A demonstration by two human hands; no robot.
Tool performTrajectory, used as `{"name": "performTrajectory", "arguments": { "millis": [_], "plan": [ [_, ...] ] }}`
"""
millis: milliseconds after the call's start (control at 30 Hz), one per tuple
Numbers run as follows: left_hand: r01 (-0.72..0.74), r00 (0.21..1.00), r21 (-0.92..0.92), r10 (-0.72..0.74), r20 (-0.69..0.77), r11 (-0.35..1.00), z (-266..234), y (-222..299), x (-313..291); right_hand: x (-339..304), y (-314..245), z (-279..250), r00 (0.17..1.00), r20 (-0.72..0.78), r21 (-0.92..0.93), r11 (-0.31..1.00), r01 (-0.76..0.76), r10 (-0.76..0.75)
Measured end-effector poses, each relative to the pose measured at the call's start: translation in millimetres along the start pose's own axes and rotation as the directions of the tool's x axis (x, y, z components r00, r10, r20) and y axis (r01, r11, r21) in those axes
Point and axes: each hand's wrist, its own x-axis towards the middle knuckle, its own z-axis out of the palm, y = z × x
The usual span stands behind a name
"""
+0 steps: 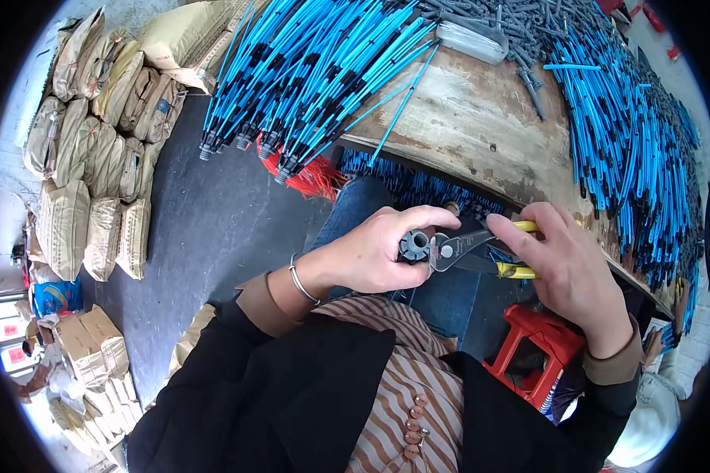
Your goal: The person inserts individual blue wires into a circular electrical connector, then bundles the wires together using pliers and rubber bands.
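Note:
My left hand (383, 251), with a bangle at its wrist, is closed around a dark grey round plastic fitting (415, 246) that has a hollow centre and a notched rim. In my right hand (564, 256) is a pair of pliers with yellow handles (516, 271), my fingers wrapped round the grips. The metal head of the pliers (448, 251) lies right beside the fitting's rim; whether its jaws bite on the plastic I cannot tell. Both hands are above my lap, in front of the bench edge. The fitting's far end is hidden by my left hand.
Ahead stands a worn wooden bench (457, 110). Blue-and-black rods (315, 71) overhang its left edge; another blue pile (631, 158) lies right, with grey plastic parts (521, 31) behind. A red stool (536, 347) is by my right side. Stacked sacks (95, 158) stand left.

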Motion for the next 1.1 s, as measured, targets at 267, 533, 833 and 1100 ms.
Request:
{"name": "performTrajectory", "arguments": {
  "millis": [267, 533, 833, 1100],
  "plan": [
    [0.039, 0.989, -0.152, -0.016, 0.148, 0.988, -5.7, 3.2, -3.8, 12.3, 25.6, 82.7, 0.99, -0.034, 0.647, 0.751, 0.128, -0.139],
    [0.125, 0.992, -0.179, -0.121, 0.032, 0.976, -17.2, -6.5, -0.8, -3.6, 23.5, 120.2, 0.754, -0.651, 0.052, 0.996, -0.075, 0.091],
    [0.129, 0.992, -0.047, -0.128, 0.021, 0.991, -6.6, -4.3, 8.7, -7.9, 25.4, 72.6, 0.751, -0.607, -0.496, 0.862, -0.103, -0.26],
    [0.137, 0.989, -0.091, -0.132, 0.065, 0.986, -1.9, -6.7, 12.3, -10.7, 27.9, 71.7, 0.764, -0.579, -0.512, 0.856, -0.069, -0.285]
  ]
}}
